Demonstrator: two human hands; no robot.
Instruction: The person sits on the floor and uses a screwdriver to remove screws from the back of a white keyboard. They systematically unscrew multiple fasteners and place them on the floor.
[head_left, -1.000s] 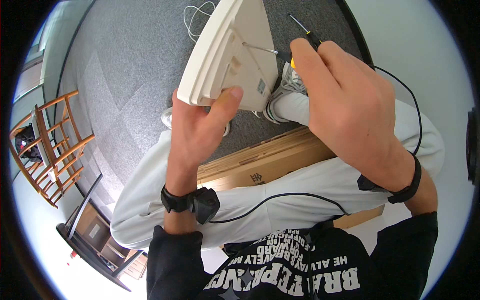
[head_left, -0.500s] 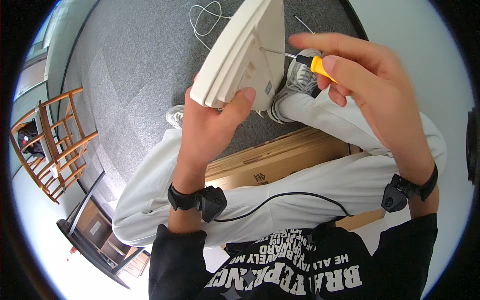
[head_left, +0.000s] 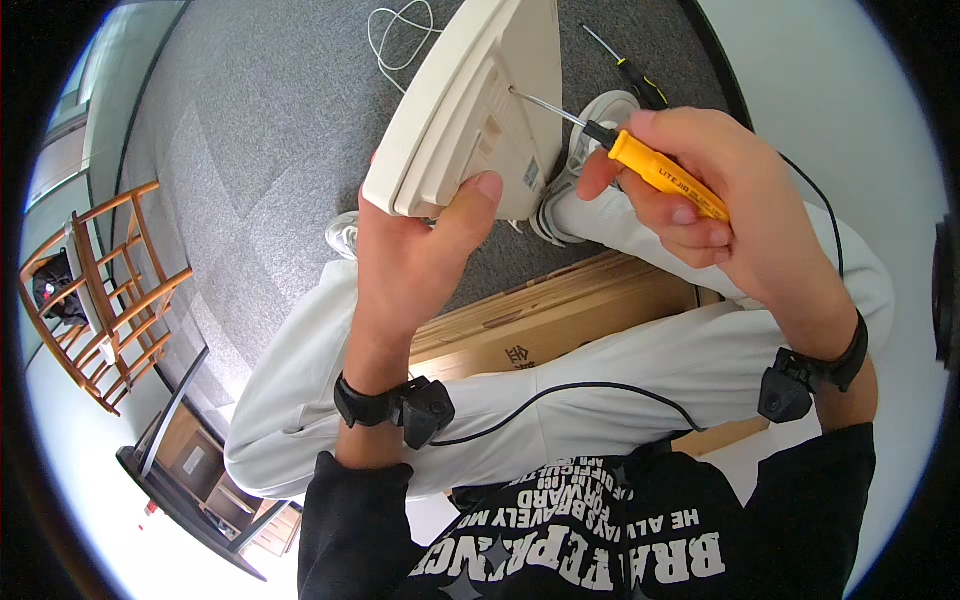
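Note:
My left hand (head_left: 415,250) grips the lower end of an off-white plastic housing (head_left: 440,115), thumb pressed on its stepped face and the other fingers hidden behind it. The housing is tilted up in front of me, its top cut off by the picture's edge. A yellow-handled screwdriver (head_left: 665,175) with a black collar is in my right hand (head_left: 735,185), fingers wrapped around the handle. The tip of its thin metal shaft meets a small dark hole in the housing's face. Whether a screw sits in that hole cannot be made out.
A second screwdriver (head_left: 640,80), black and yellow, lies on the grey carpet (head_left: 250,130) beyond my shoe (head_left: 600,125). A white cable (head_left: 385,60) curls left of the housing. Flat cardboard (head_left: 570,315) lies between my legs. Wooden chairs (head_left: 110,290) stand at the left.
My right hand has shifted its hold, its fingers now curled around the handle with the index finger no longer stretched out. The housing has moved slightly left. More of the second screwdriver shows.

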